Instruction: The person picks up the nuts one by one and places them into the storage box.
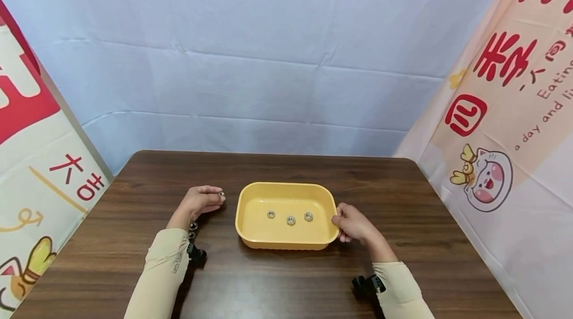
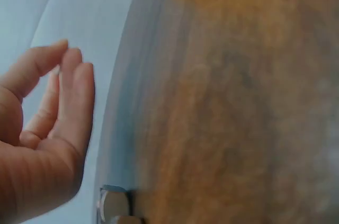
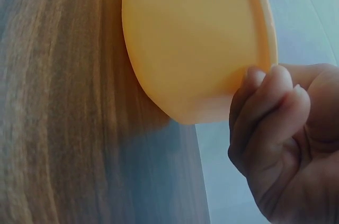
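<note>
My left hand (image 1: 203,201) pinches a metal hex nut (image 1: 221,193) at its fingertips, above the table to the left of a yellow plastic basin (image 1: 286,244). In the left wrist view thumb and fingers come together and the nut is hidden behind them. My right hand (image 1: 353,222) grips the basin's right rim, thumb over the edge and fingers curled against the outer wall (image 3: 185,49). Inside the basin lie three hex nuts: a left one (image 1: 271,214), a middle one (image 1: 291,220) and a right one (image 1: 308,216).
More nuts (image 1: 193,226) stand on the brown wooden table (image 1: 277,284) beside my left wrist, partly covered by it. Each wrist carries a black camera, such as the left one (image 1: 197,255). A pale cloth (image 1: 250,60) hangs behind the table, with printed cloths at both sides.
</note>
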